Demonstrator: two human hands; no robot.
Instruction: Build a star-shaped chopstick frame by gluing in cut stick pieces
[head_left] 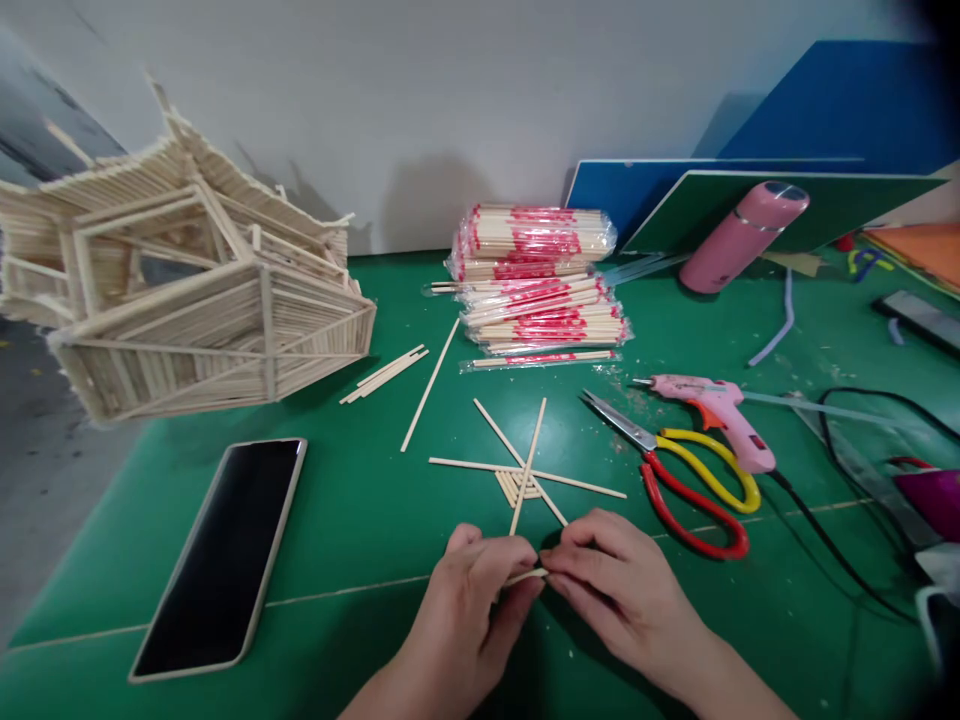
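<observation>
My left hand pinches a short wooden stick low in the head view. Against the right end of that stick, the fingertips of my right hand are pressed together. Just beyond my hands, three long sticks cross in a star shape on the green table. Several short cut sticks lie side by side within the star, in a small slanted patch. Right of it, scissors with one red and one yellow handle lie partly spread. My fingers hide most of the held stick.
A stick-built model house stands at the left, behind a phone. Wrapped chopstick packets are piled at the back. A pink glue gun with a trailing black cord and a pink bottle occupy the right. One loose stick lies nearer the middle.
</observation>
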